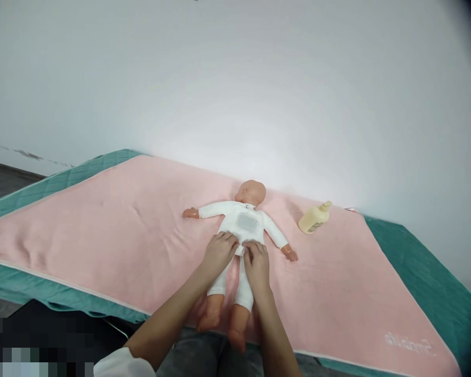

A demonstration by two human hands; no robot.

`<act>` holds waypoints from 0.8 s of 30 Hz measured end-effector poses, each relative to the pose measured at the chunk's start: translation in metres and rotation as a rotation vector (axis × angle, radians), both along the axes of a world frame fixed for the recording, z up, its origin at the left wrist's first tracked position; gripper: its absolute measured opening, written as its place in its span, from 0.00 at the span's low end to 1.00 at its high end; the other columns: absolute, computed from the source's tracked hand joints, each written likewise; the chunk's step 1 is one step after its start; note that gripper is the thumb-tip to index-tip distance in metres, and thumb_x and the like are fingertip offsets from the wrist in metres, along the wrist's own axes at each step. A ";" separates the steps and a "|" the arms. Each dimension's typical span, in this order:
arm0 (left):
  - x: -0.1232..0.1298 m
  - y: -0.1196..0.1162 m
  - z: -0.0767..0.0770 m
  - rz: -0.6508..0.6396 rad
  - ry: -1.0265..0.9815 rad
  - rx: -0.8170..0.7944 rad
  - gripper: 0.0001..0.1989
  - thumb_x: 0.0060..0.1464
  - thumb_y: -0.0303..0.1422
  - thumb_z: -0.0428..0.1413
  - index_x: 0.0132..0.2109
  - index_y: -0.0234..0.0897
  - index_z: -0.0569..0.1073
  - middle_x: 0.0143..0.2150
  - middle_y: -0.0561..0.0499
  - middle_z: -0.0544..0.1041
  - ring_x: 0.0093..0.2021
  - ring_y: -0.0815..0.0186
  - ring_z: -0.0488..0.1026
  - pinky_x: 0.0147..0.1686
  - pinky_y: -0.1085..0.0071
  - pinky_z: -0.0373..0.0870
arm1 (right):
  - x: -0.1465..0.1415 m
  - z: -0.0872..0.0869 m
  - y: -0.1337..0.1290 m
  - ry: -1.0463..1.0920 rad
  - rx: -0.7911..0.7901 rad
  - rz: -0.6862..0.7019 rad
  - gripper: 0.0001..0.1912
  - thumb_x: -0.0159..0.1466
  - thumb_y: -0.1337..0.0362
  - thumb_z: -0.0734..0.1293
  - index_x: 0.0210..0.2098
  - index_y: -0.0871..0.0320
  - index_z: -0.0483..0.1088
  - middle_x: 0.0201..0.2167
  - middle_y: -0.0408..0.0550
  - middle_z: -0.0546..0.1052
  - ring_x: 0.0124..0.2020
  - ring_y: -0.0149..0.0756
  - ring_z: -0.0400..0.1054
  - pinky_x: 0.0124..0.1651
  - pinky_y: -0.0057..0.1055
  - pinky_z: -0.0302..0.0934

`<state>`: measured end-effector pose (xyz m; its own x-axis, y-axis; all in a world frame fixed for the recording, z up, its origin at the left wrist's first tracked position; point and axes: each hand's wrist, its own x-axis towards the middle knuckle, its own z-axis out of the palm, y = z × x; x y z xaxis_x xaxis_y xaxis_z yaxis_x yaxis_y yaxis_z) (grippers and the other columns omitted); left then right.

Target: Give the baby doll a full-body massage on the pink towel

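A baby doll (246, 222) with a white cloth body lies on a pink blanket (141, 235), its head toward the wall and its legs toward me. The back of its head seems to face up, and a grey patch shows on its body. My left hand (221, 253) rests at the doll's lower body, fingers bent together at the white cloth. Beside it my right hand (256, 264) also has its fingers bent in on the cloth. The fingertips of both hands nearly meet; what they pinch is too small to make out.
A pale yellow bottle (313, 219) lies tilted on the blanket, right of the doll. Beneath the blanket is a green padded cover (416, 262). A white wall (235, 94) stands behind. Something black is at the lower left.
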<state>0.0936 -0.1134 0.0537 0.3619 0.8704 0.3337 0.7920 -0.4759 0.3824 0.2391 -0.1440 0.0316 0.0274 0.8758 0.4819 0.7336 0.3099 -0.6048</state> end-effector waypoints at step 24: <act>0.010 0.013 -0.005 0.005 -0.019 0.012 0.08 0.60 0.28 0.49 0.43 0.38 0.72 0.45 0.49 0.75 0.47 0.59 0.68 0.45 0.62 0.65 | 0.004 -0.007 0.020 0.002 -0.015 0.032 0.13 0.64 0.70 0.58 0.42 0.57 0.72 0.43 0.49 0.75 0.46 0.40 0.66 0.52 0.39 0.58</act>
<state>0.1034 -0.1001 0.0487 0.3507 0.8682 0.3510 0.7870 -0.4764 0.3920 0.2428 -0.1242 0.0250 -0.0003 0.8833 0.4688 0.7224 0.3244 -0.6107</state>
